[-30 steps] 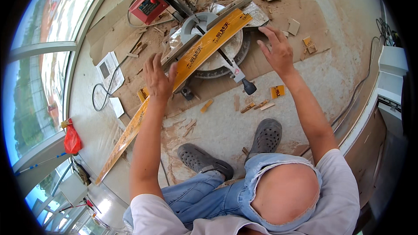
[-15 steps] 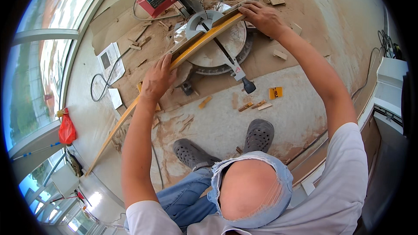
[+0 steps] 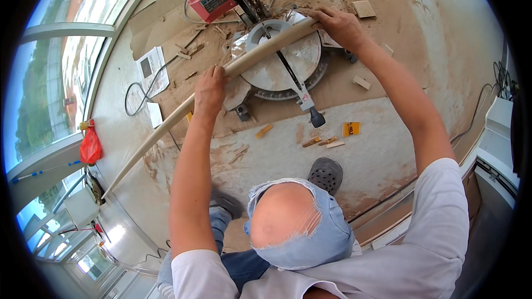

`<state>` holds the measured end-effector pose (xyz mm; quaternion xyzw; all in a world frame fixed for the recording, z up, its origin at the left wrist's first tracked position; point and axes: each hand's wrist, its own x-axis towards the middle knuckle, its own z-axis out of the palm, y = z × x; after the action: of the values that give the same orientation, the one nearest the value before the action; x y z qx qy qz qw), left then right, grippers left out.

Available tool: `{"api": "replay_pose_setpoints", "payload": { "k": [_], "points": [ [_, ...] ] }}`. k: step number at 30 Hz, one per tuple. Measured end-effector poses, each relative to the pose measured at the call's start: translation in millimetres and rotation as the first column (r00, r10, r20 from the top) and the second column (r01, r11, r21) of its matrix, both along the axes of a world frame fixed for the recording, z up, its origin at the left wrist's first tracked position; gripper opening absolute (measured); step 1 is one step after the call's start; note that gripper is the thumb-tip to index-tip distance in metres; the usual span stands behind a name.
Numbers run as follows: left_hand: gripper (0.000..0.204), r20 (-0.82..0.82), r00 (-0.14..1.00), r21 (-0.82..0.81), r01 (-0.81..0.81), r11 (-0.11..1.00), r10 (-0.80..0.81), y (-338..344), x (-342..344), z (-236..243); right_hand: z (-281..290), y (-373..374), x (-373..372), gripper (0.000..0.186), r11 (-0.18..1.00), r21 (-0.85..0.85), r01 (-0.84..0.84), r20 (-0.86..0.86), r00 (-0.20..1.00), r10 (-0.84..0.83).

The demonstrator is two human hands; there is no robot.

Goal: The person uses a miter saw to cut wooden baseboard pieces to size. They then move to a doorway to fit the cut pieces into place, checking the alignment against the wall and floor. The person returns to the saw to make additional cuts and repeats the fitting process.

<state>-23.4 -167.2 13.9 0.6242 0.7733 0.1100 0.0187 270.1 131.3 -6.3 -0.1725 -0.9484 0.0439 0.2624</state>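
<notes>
Fingers of the left hand (image 3: 210, 91) and right hand (image 3: 342, 29) grasp a long, pale wooden strip (image 3: 271, 46), uncut between them, over a round silver saw table (image 3: 302, 61).

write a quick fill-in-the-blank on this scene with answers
Of the left hand and right hand, the ____ one is higher in the picture. The number of hands holding the long board is ____. The plastic bag is coloured ____. The printed sheet lies to the ____ of the miter saw.

Missing words: right; two; red; left.
</notes>
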Motion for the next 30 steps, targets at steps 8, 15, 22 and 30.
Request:
{"api": "replay_pose_setpoints", "payload": {
  "k": [8,15,22,30],
  "points": [
    [0.026,-0.055,0.998,0.022,-0.034,0.999,0.036,5.0,7.6,-5.7,-11.5,8.5,1.8,0.027,1.000,-0.021,-0.005,0.016,1.000,0.006],
    [0.034,-0.073,0.996,0.001,-0.047,0.999,0.047,17.1,12.3,-7.2,-5.6,6.9,1.2,0.023,1.000,-0.003,0.006,0.020,1.000,-0.006],
    [0.034,-0.061,0.998,0.023,-0.021,1.000,0.022,20.6,9.7,-12.7,17.0,18.5,2.9,0.023,0.996,-0.085,-0.014,0.217,0.976,0.032],
    [0.031,-0.007,1.000,0.017,-0.021,1.000,0.022,21.1,13.4,-9.5,275.6,75.1,-60.0,0.080,0.746,-0.665,-0.025,-0.205,0.967,-0.150]
  ]
}}
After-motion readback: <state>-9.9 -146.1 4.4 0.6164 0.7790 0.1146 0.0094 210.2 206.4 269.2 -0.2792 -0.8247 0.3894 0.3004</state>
